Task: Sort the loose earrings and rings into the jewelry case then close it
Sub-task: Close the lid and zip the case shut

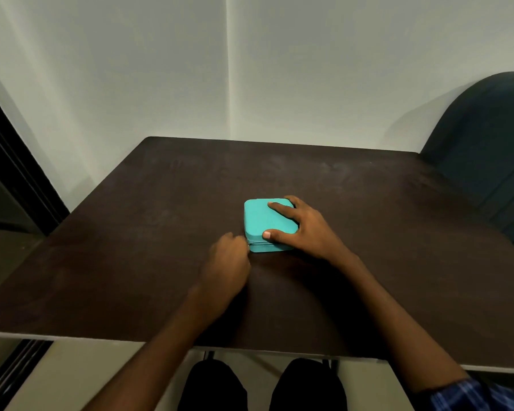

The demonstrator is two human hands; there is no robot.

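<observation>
Case (266, 221) lid down near mid-table (161, 203); right hand (303, 229) rests on top, fingers spread and straight; left hand (229, 259) curled at its near-left corner, apparently pinching the zip pull, too small to confirm. Closing step, I judge; next, steady pull along the seam; no loose jewellery visible; chair (487, 143) far right, nothing obstructing.

Single view, head-worn, wide-angle. Looks forward and steeply down over a dark table (149, 232) from the person's seated position; own forearms and knees enter at the bottom edge. Near range on the tabletop. Far field reaches the wall corner (227, 84). Edges bend, probably from lens distortion. No second view.
</observation>
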